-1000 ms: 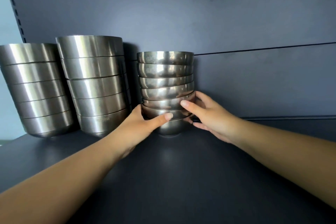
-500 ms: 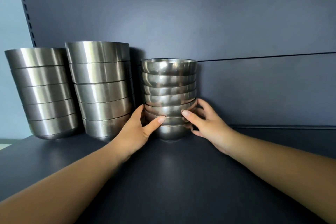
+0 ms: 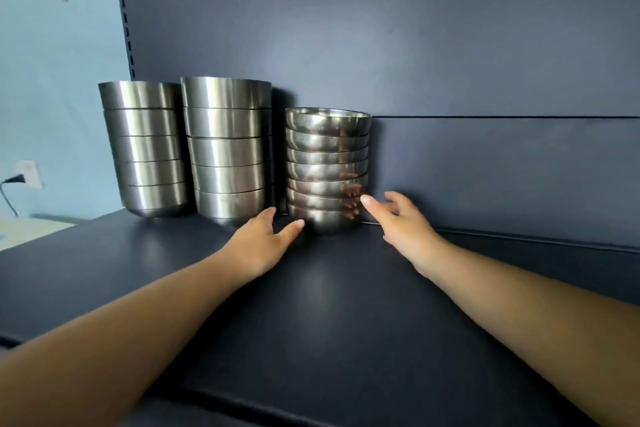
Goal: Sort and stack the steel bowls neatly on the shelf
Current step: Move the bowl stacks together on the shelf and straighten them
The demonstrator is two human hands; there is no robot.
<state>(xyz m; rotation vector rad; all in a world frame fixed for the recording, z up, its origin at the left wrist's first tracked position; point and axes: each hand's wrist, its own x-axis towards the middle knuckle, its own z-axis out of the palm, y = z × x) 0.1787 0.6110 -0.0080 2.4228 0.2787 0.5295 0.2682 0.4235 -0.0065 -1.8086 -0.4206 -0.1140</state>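
I find the small stack [image 3: 327, 172] set at the shelf [image 3: 329, 305] back beside two taller stacks [image 3: 227, 149], left hand [image 3: 258, 241] and right hand [image 3: 398, 222] open, flanking its base, gripping nothing

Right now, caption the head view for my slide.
Both open hands flank a stack of small steel bowls beside two taller stacks.

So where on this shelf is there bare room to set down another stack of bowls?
Bare shelf lies right of the small bowl stack, along the back panel, beyond the right hand. The front strip between the forearms is bare too. It is crowded at back left: two tall stacks stand close together, with the left hand before them.
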